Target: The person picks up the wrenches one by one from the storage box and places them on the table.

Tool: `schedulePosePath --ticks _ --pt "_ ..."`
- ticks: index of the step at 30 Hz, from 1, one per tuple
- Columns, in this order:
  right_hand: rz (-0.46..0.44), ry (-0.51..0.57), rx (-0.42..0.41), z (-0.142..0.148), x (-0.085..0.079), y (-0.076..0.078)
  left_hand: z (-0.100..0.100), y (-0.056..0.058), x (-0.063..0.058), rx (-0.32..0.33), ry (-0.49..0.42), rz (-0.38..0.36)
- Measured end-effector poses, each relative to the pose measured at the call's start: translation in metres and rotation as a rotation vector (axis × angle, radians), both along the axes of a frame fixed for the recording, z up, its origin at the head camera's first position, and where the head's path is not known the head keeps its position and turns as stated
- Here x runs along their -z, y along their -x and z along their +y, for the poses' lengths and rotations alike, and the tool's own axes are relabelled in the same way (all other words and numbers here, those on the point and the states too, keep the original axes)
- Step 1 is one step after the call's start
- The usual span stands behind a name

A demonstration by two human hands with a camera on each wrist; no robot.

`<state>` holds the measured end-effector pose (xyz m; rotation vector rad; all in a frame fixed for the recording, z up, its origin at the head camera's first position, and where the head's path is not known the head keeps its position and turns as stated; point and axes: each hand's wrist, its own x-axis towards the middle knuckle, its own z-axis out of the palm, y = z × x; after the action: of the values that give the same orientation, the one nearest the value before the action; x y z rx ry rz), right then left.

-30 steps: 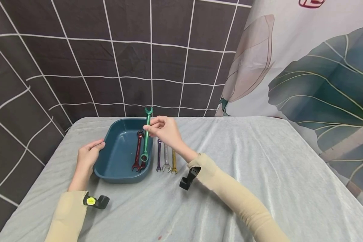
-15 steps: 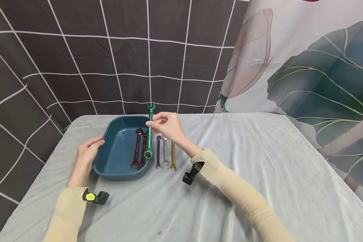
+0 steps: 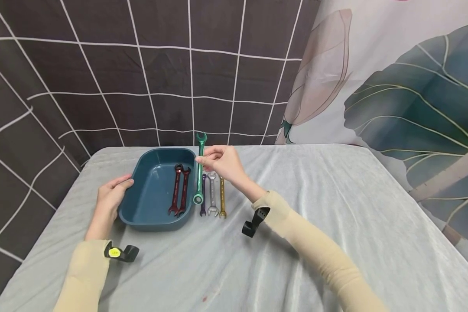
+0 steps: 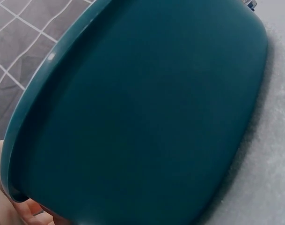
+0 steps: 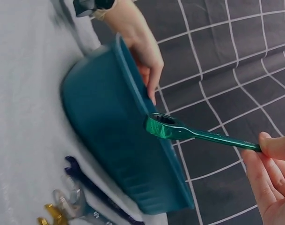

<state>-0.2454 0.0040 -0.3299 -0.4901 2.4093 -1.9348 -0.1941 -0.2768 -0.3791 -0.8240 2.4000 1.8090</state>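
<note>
Right hand (image 3: 224,162) has the shiny metal green wrench (image 3: 200,171) pinched in thumb and fingers, ring end down, just off the blue basin's (image 3: 148,195) right side. Left hand (image 3: 111,197) grips the opposite rim. Smooth, rounded basin, two glossy dark red wrenches (image 3: 175,190) inside; purple wrench (image 3: 203,197), silver wrench (image 3: 212,195), gold wrench (image 3: 222,195) on the velvety cloth-covered surface (image 3: 316,208).

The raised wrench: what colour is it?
The raised wrench is shiny metallic green; the right wrist view shows it best.
</note>
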Motion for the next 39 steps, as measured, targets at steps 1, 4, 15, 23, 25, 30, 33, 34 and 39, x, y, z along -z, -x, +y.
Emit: schedulePosePath --ticks 1,4,15,23,25,30,33,34,39 --pt "-0.001 -0.003 0.0 0.001 0.001 0.0 0.0 0.0 0.0 -0.002 -0.002 0.0" --pt "0.002 -0.02 -0.008 0.004 0.006 0.001 -0.001 -0.001 -0.001 -0.002 -0.002 -0.002" --pt "-0.076 -0.035 0.003 0.016 0.011 0.002 -0.001 -0.002 0.001 0.002 -0.001 -0.003" --pt "-0.111 -0.048 0.008 0.031 0.018 0.006 -0.003 -0.001 0.001 0.015 0.012 -0.011" --pt "-0.124 -0.052 0.011 0.035 0.019 0.007 -0.003 -0.001 0.001 0.017 0.012 -0.014" --pt "-0.151 -0.073 0.016 0.041 0.022 0.009 -0.004 -0.002 0.001 0.018 0.004 -0.027" --pt "-0.168 -0.077 0.021 0.044 0.024 0.01 -0.005 -0.002 0.001 0.019 -0.002 -0.031" --pt "-0.175 -0.078 0.022 0.046 0.025 0.011 -0.005 -0.002 0.001 0.019 -0.004 -0.032" --pt "-0.204 -0.077 0.028 0.053 0.03 0.012 -0.005 -0.002 0.001 0.021 -0.016 -0.038"
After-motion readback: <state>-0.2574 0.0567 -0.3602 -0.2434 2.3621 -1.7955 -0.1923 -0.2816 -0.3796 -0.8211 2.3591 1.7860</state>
